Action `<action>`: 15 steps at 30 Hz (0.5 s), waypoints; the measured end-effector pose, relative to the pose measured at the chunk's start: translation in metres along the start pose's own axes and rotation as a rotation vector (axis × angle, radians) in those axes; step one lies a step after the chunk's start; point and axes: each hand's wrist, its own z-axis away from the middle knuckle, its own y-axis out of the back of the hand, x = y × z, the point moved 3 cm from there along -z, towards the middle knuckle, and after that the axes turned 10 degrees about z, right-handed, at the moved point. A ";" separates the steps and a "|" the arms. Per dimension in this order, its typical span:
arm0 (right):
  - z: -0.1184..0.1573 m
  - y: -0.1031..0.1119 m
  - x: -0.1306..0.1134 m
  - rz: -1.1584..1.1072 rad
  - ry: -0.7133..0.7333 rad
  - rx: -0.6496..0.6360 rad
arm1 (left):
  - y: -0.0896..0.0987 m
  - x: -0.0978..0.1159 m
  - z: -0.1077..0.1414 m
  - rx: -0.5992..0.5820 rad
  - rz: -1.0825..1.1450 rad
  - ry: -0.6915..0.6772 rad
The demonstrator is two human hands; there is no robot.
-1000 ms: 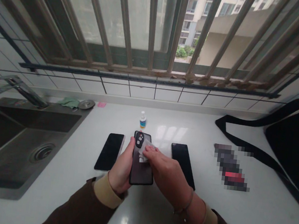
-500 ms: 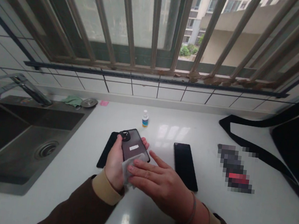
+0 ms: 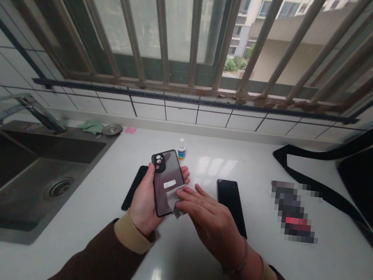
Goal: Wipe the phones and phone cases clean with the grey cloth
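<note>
My left hand (image 3: 144, 198) grips a smartphone (image 3: 165, 183) by its lower edge and holds it tilted, back facing up. The phone has a dark camera bump at its top and a small white label (image 3: 170, 183) on its back. My right hand (image 3: 211, 219) lies against the phone's lower right side, its fingers on a white wipe (image 3: 174, 200) that is partly hidden behind the phone. A black phone (image 3: 134, 181) lies flat beneath my left hand, partly covered, and another black phone (image 3: 231, 206) lies just past my right fingertips.
A small bottle with a white cap (image 3: 181, 150) stands behind the phones on the white counter (image 3: 192, 266). A steel sink (image 3: 34, 176) with a faucet lies left. A black bag with straps (image 3: 367, 178) and a pixelated object (image 3: 291, 211) lie right.
The held phone has risen and tilted, its camera end now pointing up and left. The white wipe has shifted to the phone's right edge, and my right hand has moved up with it.
</note>
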 end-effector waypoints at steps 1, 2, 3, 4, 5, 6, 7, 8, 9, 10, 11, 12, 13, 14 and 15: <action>0.000 -0.002 0.002 0.018 -0.019 -0.007 | 0.000 -0.003 0.000 -0.024 -0.010 0.019; 0.000 -0.004 0.004 0.044 -0.035 -0.013 | 0.000 -0.006 0.001 -0.045 -0.023 0.043; 0.000 -0.005 0.006 0.074 -0.047 -0.016 | 0.000 -0.010 0.001 -0.061 -0.040 0.066; 0.001 -0.006 0.007 0.106 -0.058 -0.016 | 0.000 -0.014 0.000 -0.071 -0.056 0.088; 0.001 -0.006 0.008 0.136 -0.069 -0.017 | 0.001 -0.018 0.000 -0.075 -0.071 0.103; 0.002 -0.006 0.009 0.162 -0.084 -0.014 | 0.001 -0.022 0.000 -0.076 -0.082 0.108; 0.003 -0.006 0.010 0.182 -0.105 -0.007 | 0.002 -0.025 -0.001 -0.077 -0.091 0.098; 0.003 -0.006 0.012 0.195 -0.132 0.005 | 0.002 -0.028 -0.001 -0.079 -0.100 0.078; 0.004 -0.004 0.013 0.202 -0.162 0.022 | 0.003 -0.030 0.000 -0.082 -0.113 0.053; 0.004 -0.003 0.016 0.202 -0.194 0.041 | 0.004 -0.032 0.001 -0.086 -0.135 0.040; 0.004 -0.002 0.018 0.198 -0.226 0.063 | 0.004 -0.033 0.002 -0.091 -0.172 0.047; 0.004 0.000 0.021 0.190 -0.258 0.085 | 0.005 -0.035 0.004 -0.099 -0.224 0.087; 0.004 0.002 0.024 0.176 -0.289 0.106 | 0.006 -0.036 0.007 -0.110 -0.284 0.152; 0.004 0.004 0.026 0.152 -0.318 0.124 | 0.006 -0.037 0.011 -0.129 -0.346 0.228; 0.003 0.006 0.029 0.121 -0.343 0.137 | 0.006 -0.037 0.014 -0.156 -0.407 0.303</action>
